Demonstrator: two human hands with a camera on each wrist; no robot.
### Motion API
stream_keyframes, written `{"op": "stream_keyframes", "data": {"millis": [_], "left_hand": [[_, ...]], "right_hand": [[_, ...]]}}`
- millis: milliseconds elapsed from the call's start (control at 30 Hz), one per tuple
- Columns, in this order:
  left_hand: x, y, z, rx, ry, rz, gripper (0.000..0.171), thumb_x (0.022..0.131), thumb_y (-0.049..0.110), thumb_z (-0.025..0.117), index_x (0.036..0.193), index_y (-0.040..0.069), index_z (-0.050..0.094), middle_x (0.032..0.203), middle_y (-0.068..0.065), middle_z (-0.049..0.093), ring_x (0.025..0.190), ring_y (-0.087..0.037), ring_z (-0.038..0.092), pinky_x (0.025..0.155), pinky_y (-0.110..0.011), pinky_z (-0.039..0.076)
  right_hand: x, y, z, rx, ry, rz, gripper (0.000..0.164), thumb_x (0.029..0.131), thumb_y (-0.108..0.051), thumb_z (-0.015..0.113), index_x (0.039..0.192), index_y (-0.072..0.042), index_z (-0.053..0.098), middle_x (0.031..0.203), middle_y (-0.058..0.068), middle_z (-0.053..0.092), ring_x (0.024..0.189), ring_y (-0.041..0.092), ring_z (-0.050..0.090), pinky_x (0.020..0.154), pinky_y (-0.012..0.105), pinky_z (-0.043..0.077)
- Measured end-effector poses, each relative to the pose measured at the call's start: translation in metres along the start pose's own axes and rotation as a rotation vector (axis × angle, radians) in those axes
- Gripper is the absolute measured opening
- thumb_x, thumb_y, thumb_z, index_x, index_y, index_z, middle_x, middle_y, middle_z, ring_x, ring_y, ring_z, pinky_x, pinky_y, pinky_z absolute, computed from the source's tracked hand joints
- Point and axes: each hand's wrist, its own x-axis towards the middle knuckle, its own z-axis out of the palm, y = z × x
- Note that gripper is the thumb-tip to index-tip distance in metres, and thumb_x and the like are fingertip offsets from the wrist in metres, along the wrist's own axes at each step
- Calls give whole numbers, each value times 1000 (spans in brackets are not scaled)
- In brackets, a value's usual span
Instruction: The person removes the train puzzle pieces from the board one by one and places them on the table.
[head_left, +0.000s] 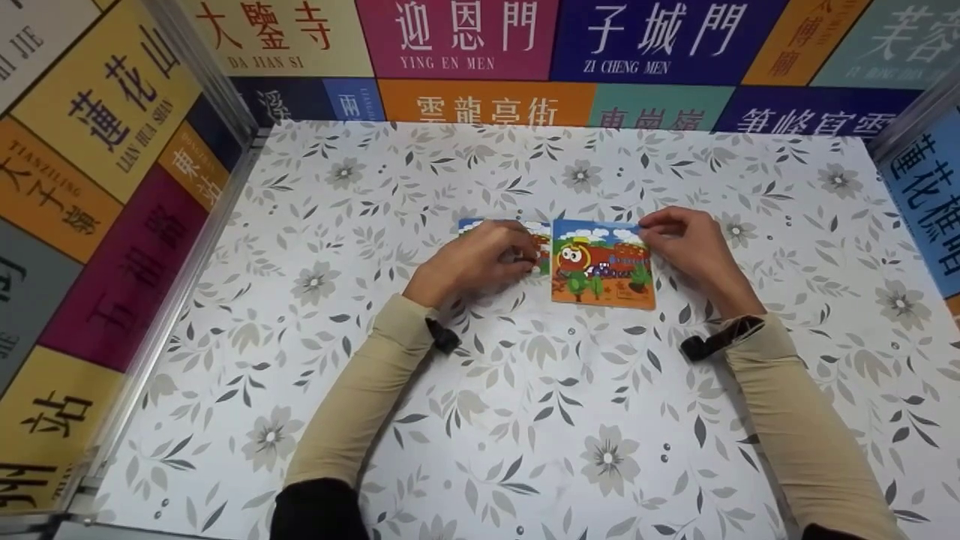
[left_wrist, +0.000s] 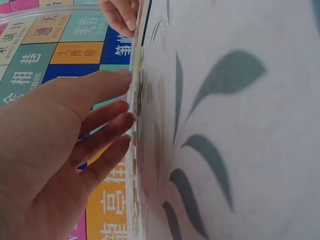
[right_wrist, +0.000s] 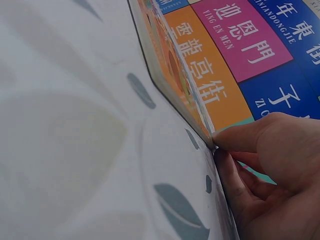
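Observation:
A square picture board (head_left: 600, 281) showing a red cartoon character with big eyes lies in front of me on the flowered table. My right hand (head_left: 690, 241) pinches its upper right edge between thumb and fingers. At its left is a second picture (head_left: 469, 223) with similar blue sky, mostly hidden under my left hand (head_left: 484, 259). In the left wrist view a thin notched edge like a jigsaw's (left_wrist: 135, 170) runs past my left fingertips, and the thumb stands apart from the loosely bent fingers. The right wrist view shows the picture board's thick rounded edge (right_wrist: 172, 95).
A white table covering (head_left: 525, 390) with grey flowers and leaves spreads all round. Colourful panels with Chinese place names (head_left: 465, 34) stand behind the table and along both sides. A metal edge strip (head_left: 184, 277) follows the left side.

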Motion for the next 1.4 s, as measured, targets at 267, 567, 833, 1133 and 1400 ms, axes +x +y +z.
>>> {"op": "stream_keyframes", "data": {"millis": [267,567,833,1133,1400], "left_hand": [[6,9,2,35,22,28,17,106,20,71,116,13,83,120,-1,77,112,-14,70,97,-30,57],[26,26,17,29,-13,100,19,107,18,69,119,12,83,118,-3,78,111,-16,71,98,-30,57],[43,45,32,86,-24,104,21,108,21,69,123,13,81,121,-5,76,113,-20,68,99,-35,55],[62,52,47,118,-23,5,38,105,39,73,135,15,73,118,-4,69,102,-17,62,88,-33,52],[67,56,53,191,-41,-33,58,99,54,76,142,15,67,126,-5,62,115,-22,57,97,-37,47]], "right_hand": [[2,0,0,-8,2,20,35,103,-36,76,132,-18,74,121,3,75,116,18,66,108,40,47],[2,0,0,-9,-2,24,33,104,-33,74,133,-18,73,124,7,74,117,20,66,110,43,47],[0,2,0,-30,2,-25,33,103,-36,75,131,-18,75,120,7,76,110,15,67,104,36,47],[1,2,0,-35,2,-38,35,102,-39,77,130,-17,76,118,6,77,108,11,68,99,29,46],[1,0,-2,-38,-3,-33,35,102,-37,77,131,-17,75,121,9,77,112,14,68,101,30,46]]}}
